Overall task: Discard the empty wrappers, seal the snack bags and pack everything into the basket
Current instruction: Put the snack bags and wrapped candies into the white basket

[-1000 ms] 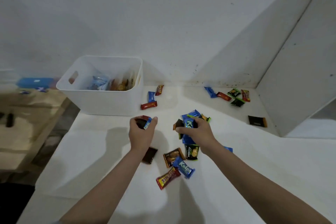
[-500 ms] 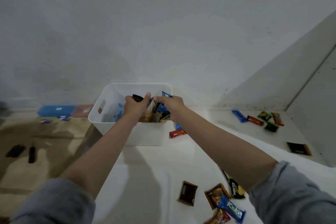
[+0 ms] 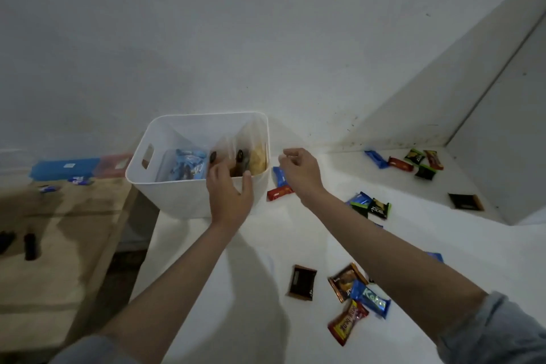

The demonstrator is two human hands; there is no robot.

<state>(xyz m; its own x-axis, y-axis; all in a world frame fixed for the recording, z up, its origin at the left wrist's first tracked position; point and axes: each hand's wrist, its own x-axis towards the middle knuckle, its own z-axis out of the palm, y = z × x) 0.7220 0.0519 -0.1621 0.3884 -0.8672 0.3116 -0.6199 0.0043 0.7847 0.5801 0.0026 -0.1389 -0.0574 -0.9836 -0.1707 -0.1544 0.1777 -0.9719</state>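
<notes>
The left hand hovered, fingers spread, over the white basket's near rim; the right hand, fingers loosely curled and holding nothing, hung at its three o'clock above a blue wrapper.

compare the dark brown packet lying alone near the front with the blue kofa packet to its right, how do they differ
The dark brown packet is squarish and lies alone on the white table; the blue packet is a longer bar shape, lying partly over an orange-brown packet. The brown one's print is too small to read, while the blue one shows large pale lettering. Both lie flat, outside the basket.
</notes>
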